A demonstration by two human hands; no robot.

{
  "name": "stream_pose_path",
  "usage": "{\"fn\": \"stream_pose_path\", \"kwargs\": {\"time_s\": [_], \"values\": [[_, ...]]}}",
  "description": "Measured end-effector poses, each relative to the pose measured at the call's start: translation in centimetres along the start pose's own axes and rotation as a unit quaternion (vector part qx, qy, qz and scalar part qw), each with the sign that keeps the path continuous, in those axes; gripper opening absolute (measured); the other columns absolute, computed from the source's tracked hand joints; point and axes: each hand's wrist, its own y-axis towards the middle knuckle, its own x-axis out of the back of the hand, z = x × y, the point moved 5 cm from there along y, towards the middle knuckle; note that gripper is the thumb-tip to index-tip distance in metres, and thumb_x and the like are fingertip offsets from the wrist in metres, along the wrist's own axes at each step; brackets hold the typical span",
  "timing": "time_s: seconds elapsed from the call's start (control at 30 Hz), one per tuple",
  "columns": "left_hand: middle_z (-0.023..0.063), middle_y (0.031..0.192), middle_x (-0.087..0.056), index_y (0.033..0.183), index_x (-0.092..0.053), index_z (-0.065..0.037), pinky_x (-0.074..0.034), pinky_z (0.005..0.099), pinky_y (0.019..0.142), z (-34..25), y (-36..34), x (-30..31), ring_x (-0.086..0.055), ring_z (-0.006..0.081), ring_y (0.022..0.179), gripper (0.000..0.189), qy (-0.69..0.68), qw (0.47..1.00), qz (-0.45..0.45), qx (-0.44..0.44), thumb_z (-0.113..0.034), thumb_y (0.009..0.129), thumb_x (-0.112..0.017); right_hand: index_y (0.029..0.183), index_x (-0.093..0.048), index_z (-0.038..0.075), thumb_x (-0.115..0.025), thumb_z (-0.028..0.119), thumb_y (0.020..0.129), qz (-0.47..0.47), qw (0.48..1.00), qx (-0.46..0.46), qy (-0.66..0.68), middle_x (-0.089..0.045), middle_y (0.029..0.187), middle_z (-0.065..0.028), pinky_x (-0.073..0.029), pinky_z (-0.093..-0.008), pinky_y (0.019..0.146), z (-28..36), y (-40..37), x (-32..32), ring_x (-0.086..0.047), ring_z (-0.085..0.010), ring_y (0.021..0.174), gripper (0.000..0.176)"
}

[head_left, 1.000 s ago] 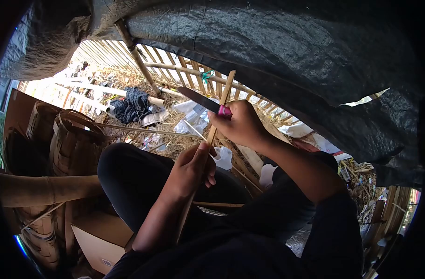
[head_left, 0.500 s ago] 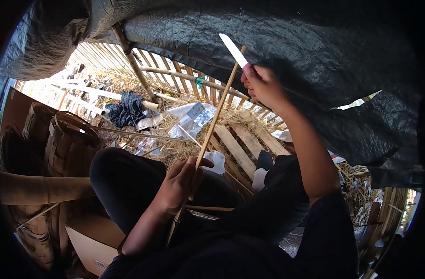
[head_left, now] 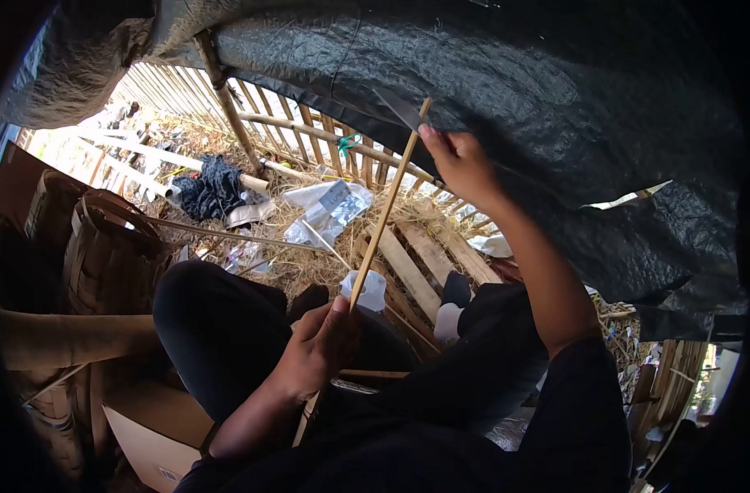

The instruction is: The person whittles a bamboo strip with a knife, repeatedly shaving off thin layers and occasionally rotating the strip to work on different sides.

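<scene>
A long, thin bamboo strip (head_left: pixel 383 215) slants up across the view from my lap. My left hand (head_left: pixel 316 347) is wrapped round its lower part, with the thumb along the top. Near the strip's upper end, my right hand (head_left: pixel 464 167) grips a knife (head_left: pixel 400 108). The knife's handle is hidden in my fingers; its blade, now dark, points up and left and crosses the strip close to its tip. Below the strip are my bent legs in dark trousers (head_left: pixel 207 329).
Woven baskets (head_left: pixel 116 255), a thick bamboo pole (head_left: pixel 79 338) and a cardboard box (head_left: pixel 149 444) stand at left. Ahead are a bamboo fence (head_left: pixel 297 135), straw, plastic litter and wooden slats (head_left: pixel 409 267). A black tarpaulin (head_left: pixel 506 90) hangs overhead and to the right.
The knife blade has turned from bright white to dark and now crosses the strip near its end. My right hand has shifted slightly down; the left still grips the strip.
</scene>
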Motion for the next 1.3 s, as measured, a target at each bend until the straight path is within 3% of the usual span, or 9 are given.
{"fn": "stream_pose_path", "kwargs": {"time_s": [0.13,0.27,0.4,0.53,0.67,0.8,0.97,1.07,1.3], "values": [[-0.0055,0.062,-0.034,0.078,-0.045,-0.010,-0.026,0.0227,0.047,-0.9,-0.5,0.7,-0.031,0.0054,0.051,0.042,-0.014,0.999,-0.007,0.037,-0.042,0.104,-0.034,0.080,-0.063,0.001,-0.050,0.044,0.099,0.062,0.994,0.087,0.013,-0.039,0.057,0.0059,-0.031,-0.0283,0.050,0.4,-1.0,-2.9,-0.035,-0.0050,0.055,0.048],[-0.0039,0.056,-0.040,0.079,-0.050,-0.009,-0.029,0.0212,0.038,0.1,0.6,1.2,-0.036,0.0051,0.042,0.045,0.001,1.000,-0.019,0.015,-0.043,0.103,-0.033,0.071,-0.058,0.002,-0.051,0.045,0.098,0.042,0.999,-0.028,-0.006,-0.037,0.055,0.0055,-0.030,-0.0290,0.050,-1.5,0.9,-1.6,-0.032,-0.0053,0.055,0.052],[-0.0036,0.054,-0.040,0.075,-0.047,-0.010,-0.029,0.0214,0.039,0.7,0.9,2.1,-0.037,0.0056,0.042,0.046,0.034,0.999,-0.019,0.010,-0.042,0.104,-0.033,0.066,-0.052,0.004,-0.051,0.044,0.098,0.115,0.992,0.046,0.023,-0.036,0.055,0.0067,-0.030,-0.0294,0.049,-0.3,-1.5,-4.7,-0.031,-0.0048,0.056,0.052],[-0.0031,0.053,-0.040,0.074,-0.047,-0.010,-0.030,0.0215,0.039,0.1,0.7,1.7,-0.037,0.0067,0.041,0.046,0.037,0.998,-0.027,0.034,-0.042,0.104,-0.033,0.067,-0.054,0.004,-0.054,0.042,0.098,0.057,0.998,-0.041,-0.007,-0.034,0.055,0.0067,-0.029,-0.0286,0.050,-2.2,1.2,-1.9,-0.031,-0.0048,0.057,0.049],[-0.0027,0.052,-0.040,0.075,-0.048,-0.010,-0.030,0.0225,0.038,0.2,0.9,2.2,-0.037,0.0074,0.040,0.045,-0.003,0.999,-0.021,0.030,-0.042,0.104,-0.034,0.071,-0.059,0.002,-0.050,0.046,0.098,0.143,0.988,0.061,0.023,-0.039,0.056,0.0074,-0.029,-0.0286,0.049,-0.5,-2.5,-5.9,-0.034,-0.0035,0.058,0.053],[-0.0057,0.056,-0.034,0.075,-0.045,-0.011,-0.027,0.0217,0.038,-0.3,0.6,1.9,-0.031,0.0047,0.043,0.045,0.009,1.000,-0.017,0.022,-0.045,0.103,-0.035,0.058,-0.052,0.003,-0.051,0.047,0.097,0.094,0.995,-0.013,0.015,-0.043,0.050,0.0004,-0.034,-0.0327,0.051,-2.0,0.6,-2.8,-0.040,-0.0073,0.054,0.059],[-0.0053,0.055,-0.035,0.074,-0.043,-0.012,-0.027,0.0216,0.038,-0.1,0.8,2.2,-0.032,0.0049,0.042,0.045,-0.020,0.999,-0.020,0.036,-0.045,0.103,-0.035,0.063,-0.053,0.003,-0.053,0.044,0.097,0.161,0.986,0.038,0.002,-0.035,0.054,0.0069,-0.030,-0.0272,0.049,0.6,-3.4,-5.9,-0.034,-0.0039,0.055,0.054],[-0.0052,0.055,-0.035,0.074,-0.044,-0.012,-0.027,0.0217,0.038,-0.1,0.6,1.8,-0.032,0.0051,0.042,0.045,-0.009,0.999,-0.014,0.031,-0.045,0.103,-0.034,0.065,-0.058,0.003,-0.053,0.047,0.097,0.068,0.998,0.011,0.004,-0.039,0.052,0.0069,-0.029,-0.0288,0.044,-1.4,0.0,-3.1,-0.033,-0.0040,0.050,0.054],[-0.0050,0.055,-0.036,0.074,-0.044,-0.012,-0.027,0.0219,0.039,0.0,0.7,1.9,-0.032,0.0054,0.042,0.044,-0.029,0.999,-0.020,0.041,-0.043,0.103,-0.034,0.060,-0.053,0.004,-0.057,0.047,0.094,0.090,0.995,0.035,0.039,-0.039,0.052,0.0070,-0.029,-0.0279,0.047,-0.7,-1.5,-4.7,-0.036,-0.0037,0.053,0.056]]}}
